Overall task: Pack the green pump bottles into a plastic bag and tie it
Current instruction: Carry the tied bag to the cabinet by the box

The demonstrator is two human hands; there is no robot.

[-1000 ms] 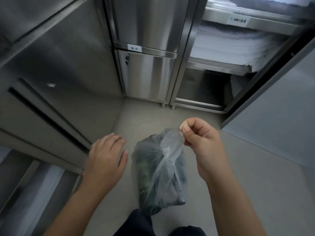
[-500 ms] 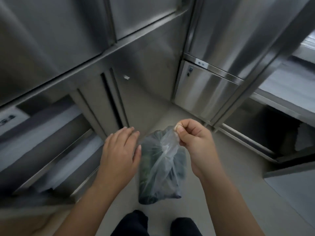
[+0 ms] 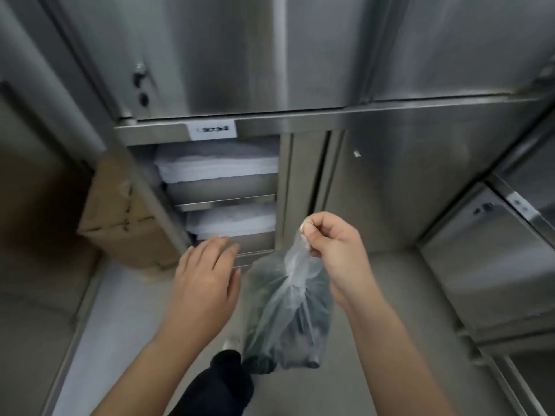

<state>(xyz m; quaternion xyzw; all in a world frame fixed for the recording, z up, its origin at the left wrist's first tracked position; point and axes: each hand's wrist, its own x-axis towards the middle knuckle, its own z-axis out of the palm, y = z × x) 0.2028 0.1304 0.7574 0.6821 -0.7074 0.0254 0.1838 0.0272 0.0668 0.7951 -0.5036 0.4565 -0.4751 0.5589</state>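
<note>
The person stands in front of a steel cabinet [image 3: 300, 49] and looks down. The right hand [image 3: 333, 250] is closed around the gathered top of a thin plastic bag [image 3: 288, 307], pinching the twisted neck between thumb and fingers. The bag hangs freely below this hand, above the grey floor [image 3: 126, 325], and it touches nothing else. Inside the bag there are dark green bottles [image 3: 258, 298]; the plastic is cloudy, so I cannot tell how many they are or see their pumps clearly.

The left hand [image 3: 207, 280] is just to the left of the bag, palm down, with the fingers spread loosely and straight. It holds nothing. Whether its thumb side touches the bag, I cannot tell, because the picture is a little blurred there.

Behind the left hand, to the upper left of the bag, an open part of the cabinet shows two shelves with white folded stacks [image 3: 219, 163] lying on them. A small white label [image 3: 211, 129] sits on the steel edge above the upper shelf; its writing is too blurred to read. A brown cardboard box [image 3: 120, 217] stands on the floor well to the left of the bag, leaning against the cabinet frame. Below the bag a dark trouser leg [image 3: 219, 385] of the person is visible.
</note>
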